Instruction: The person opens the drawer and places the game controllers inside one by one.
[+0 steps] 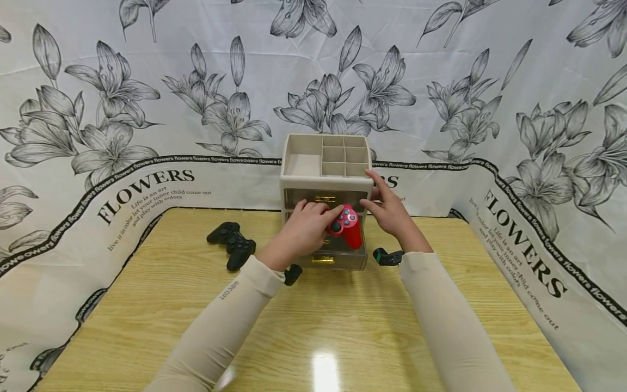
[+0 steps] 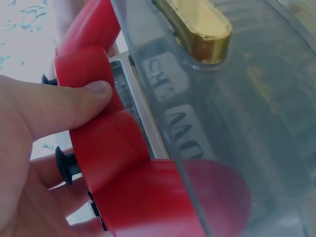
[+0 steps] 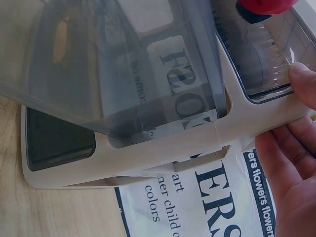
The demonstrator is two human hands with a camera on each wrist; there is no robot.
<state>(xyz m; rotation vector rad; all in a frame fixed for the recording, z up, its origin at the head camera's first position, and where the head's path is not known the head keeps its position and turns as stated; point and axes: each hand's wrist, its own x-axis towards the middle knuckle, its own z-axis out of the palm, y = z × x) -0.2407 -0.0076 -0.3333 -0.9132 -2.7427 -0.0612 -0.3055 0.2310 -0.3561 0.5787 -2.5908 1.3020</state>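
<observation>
My left hand [image 1: 306, 226] grips a red game controller [image 1: 354, 235] in front of a small drawer organizer [image 1: 325, 183]. In the left wrist view the thumb presses across the red controller [image 2: 118, 143], with fingers on its stick side. One handle of it shows through the smoky clear front of a pulled-out drawer [image 2: 256, 123], which has a gold handle [image 2: 210, 39]. The right hand [image 1: 392, 212] holds the organizer's upper right corner. In the right wrist view, that thumb [image 3: 302, 79] lies on the top drawer's edge and the fingers sit against the side wall.
A black game controller [image 1: 231, 246] lies on the wooden table [image 1: 274, 337], left of the organizer. Open compartments [image 1: 345, 156] form the organizer's top. A flower-print cloth [image 1: 235, 98] hangs close behind it and along both sides.
</observation>
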